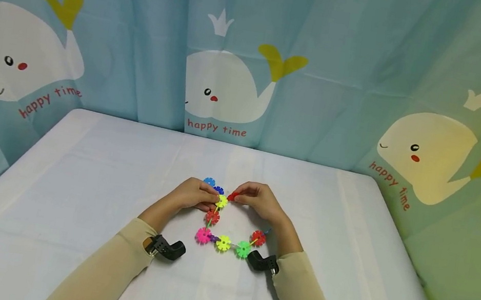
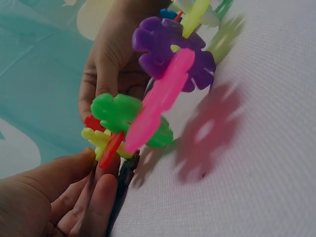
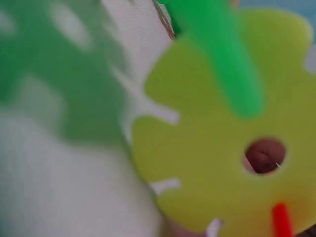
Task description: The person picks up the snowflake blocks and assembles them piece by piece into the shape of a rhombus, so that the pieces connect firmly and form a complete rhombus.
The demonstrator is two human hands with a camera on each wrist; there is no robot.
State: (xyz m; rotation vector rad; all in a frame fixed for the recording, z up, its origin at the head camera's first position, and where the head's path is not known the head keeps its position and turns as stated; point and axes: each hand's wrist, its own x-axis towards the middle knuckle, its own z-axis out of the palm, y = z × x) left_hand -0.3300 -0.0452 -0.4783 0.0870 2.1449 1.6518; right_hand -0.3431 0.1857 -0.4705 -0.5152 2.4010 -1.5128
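Note:
In the head view, a chain of flower-shaped interlocking discs curves between the two forearms. My left hand (image 1: 193, 194) pinches a yellow disc (image 1: 221, 201) at the chain's upper part. Close to its right, my right hand (image 1: 261, 201) pinches a red disc (image 1: 233, 197) at the yellow one's edge. Below them the chain runs through another red disc (image 1: 212, 217) to a pink disc (image 1: 203, 235). In the left wrist view, a green disc (image 2: 116, 111) partly covers the right fingertips. A yellow-green disc (image 3: 197, 143) fills much of the right wrist view, hiding most of the right hand.
The lower chain continues through a yellow disc (image 1: 223, 243) and a green disc (image 1: 243, 249) to a red disc (image 1: 258, 238) by the right wrist. Two blue discs (image 1: 209, 182) lie beyond the left fingers. A whale-print curtain (image 1: 338, 56) borders the white-covered table (image 1: 92, 174).

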